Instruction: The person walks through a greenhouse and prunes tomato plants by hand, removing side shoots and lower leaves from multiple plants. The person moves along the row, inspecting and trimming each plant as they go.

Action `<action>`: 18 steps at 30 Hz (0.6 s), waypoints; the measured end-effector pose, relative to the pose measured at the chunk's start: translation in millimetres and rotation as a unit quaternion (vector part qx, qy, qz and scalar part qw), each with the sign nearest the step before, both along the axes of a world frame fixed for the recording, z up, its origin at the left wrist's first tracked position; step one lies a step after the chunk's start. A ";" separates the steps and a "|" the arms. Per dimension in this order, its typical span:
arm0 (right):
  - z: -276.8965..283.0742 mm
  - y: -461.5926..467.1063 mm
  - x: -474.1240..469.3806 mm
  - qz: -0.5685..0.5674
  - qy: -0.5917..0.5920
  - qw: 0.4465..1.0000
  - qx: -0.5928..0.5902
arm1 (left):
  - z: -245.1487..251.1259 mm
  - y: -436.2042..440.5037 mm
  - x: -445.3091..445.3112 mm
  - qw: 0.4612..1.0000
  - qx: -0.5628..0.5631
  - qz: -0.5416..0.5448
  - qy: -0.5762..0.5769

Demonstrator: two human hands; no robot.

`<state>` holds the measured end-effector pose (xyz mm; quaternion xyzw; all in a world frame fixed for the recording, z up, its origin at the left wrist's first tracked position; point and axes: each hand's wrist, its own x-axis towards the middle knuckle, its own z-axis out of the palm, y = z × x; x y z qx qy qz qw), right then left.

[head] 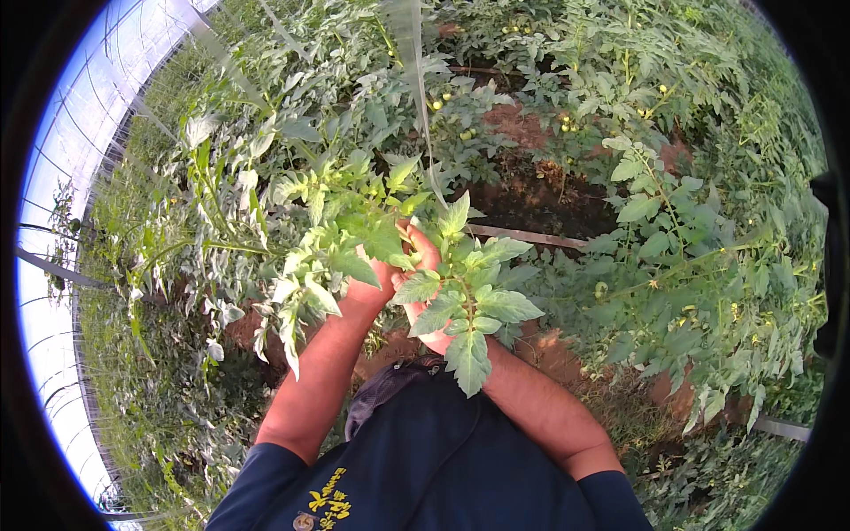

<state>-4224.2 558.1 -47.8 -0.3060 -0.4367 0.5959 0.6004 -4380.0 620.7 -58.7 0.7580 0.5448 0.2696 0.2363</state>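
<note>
Both my hands are raised in front of my chest, among the upper leaves of a tomato plant point(378, 232). My right hand point(422, 255) has its fingers curled near the plant's stem, at the lower end of a pale plastic strip point(415, 79) that hangs from above. Leaves cover most of my left hand point(378, 265), which is close beside the right one. A broad tomato leaf point(468, 299) spreads over my right wrist. Foliage hides the fingertips, so what either hand grips cannot be told.
Dense tomato plants point(671, 199) stand on both sides, some with green tomatoes point(438, 105). A pale flat strip point(528, 235) crosses the soil ahead. More strips point(219, 60) hang at the upper left, near the greenhouse wall point(66, 133). A long stem point(664, 284) leans in from the right.
</note>
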 end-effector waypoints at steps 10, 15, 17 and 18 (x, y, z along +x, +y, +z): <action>-5.9 28.3 97.2 0.098 0.116 0.965 -0.212 | -26.4 -24.8 16.8 0.980 0.172 0.028 0.098; 38.7 11.1 104.6 -0.068 -0.308 0.938 -0.141 | 37.1 -33.1 40.6 0.993 -0.042 0.106 -0.017; 47.7 8.8 112.5 -0.085 -0.277 0.947 -0.142 | 25.7 -31.1 45.7 0.992 -0.038 0.084 -0.082; 44.9 7.2 115.4 -0.082 -0.262 0.953 -0.127 | 26.0 -31.0 45.5 0.992 -0.033 0.076 -0.093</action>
